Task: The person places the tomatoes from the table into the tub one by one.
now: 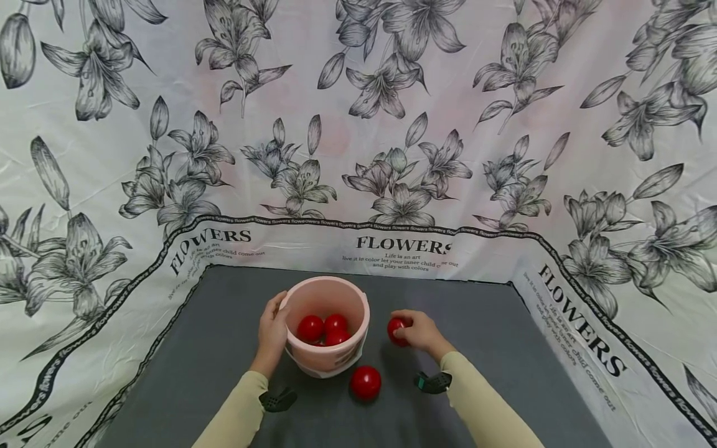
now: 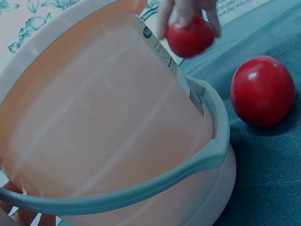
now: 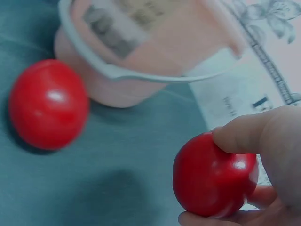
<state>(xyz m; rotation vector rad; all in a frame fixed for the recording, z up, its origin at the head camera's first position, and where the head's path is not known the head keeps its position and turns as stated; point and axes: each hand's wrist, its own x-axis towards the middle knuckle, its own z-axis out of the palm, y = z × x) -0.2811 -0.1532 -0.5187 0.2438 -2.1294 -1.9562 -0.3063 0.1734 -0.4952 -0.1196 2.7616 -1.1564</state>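
Note:
A pink bucket (image 1: 327, 358) with a pale handle (image 2: 141, 188) stands on the dark table, holding several glossy red tomatoes (image 1: 310, 328). My left hand (image 1: 272, 333) grips the bucket at its left side; in the left wrist view only bits of its fingers show at the lower left corner. To the right of the bucket, my right hand (image 1: 420, 331) holds another tomato (image 3: 211, 176) between thumb and fingers, lifted over the table. One more tomato (image 1: 365, 383) lies on the table just in front of the bucket, to its right.
The dark grey table (image 1: 465, 398) is bordered at the back and sides by a white curtain (image 1: 313, 249) printed with flowers and lettering. A paper label (image 2: 164, 59) is stuck on the bucket wall. Dark bands with devices (image 1: 278, 400) sit on both wrists.

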